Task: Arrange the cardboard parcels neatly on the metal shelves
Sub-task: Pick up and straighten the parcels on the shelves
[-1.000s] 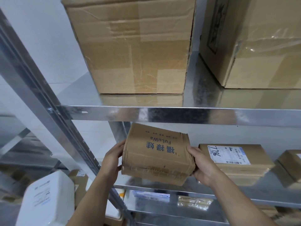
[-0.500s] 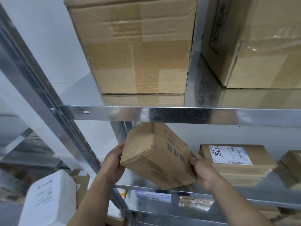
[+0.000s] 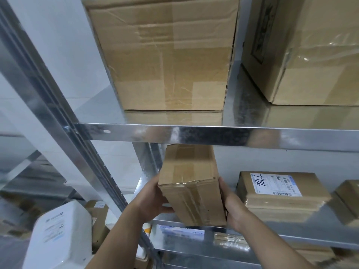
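Note:
A small taped cardboard parcel stands at the left end of the middle metal shelf, its long side pointing into the shelf. My left hand grips its left side, thumb curled under the near corner. My right hand holds its right side with fingers wrapped along the edge. A flat parcel with a white label marked 798 lies just to the right on the same shelf. Two large cartons stand on the upper shelf.
Another small parcel sits at the far right of the middle shelf. A slanted metal upright runs down the left. A white container and more boxes lie lower left. Packages show on the shelf below.
Both hands have turned the held parcel about a quarter turn, so its short taped end now faces me and its printed face is out of sight. It now stands further into the shelf.

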### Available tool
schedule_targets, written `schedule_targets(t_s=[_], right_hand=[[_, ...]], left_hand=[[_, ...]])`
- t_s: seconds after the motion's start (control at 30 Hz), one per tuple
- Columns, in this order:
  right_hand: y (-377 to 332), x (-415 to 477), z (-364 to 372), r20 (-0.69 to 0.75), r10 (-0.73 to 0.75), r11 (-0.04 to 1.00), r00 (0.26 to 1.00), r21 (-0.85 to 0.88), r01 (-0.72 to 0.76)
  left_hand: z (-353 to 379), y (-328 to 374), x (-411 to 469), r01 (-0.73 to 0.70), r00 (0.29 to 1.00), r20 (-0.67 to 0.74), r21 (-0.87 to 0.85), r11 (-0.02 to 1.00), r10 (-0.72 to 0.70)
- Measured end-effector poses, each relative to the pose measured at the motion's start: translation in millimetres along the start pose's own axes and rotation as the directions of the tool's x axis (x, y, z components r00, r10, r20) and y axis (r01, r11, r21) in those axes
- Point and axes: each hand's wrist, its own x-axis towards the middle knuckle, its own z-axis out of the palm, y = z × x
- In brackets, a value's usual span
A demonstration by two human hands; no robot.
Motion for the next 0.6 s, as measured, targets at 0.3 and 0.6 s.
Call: schedule_targets(t_s=[0.3,0.6], right_hand=[[1,-10,9,-0.037,0.011,0.996,0.999,-0.091,-0.014],[-4,-9,4,-0.023,-0.068,0.978,0.997,-0.197,0.062]], left_hand=[[-11,-3,7,0.014,1.0,0.004,0.092,0.996,-0.015],[-17,-11,12,-0.024,0.999,0.036,0.041,0.999,0.023]])
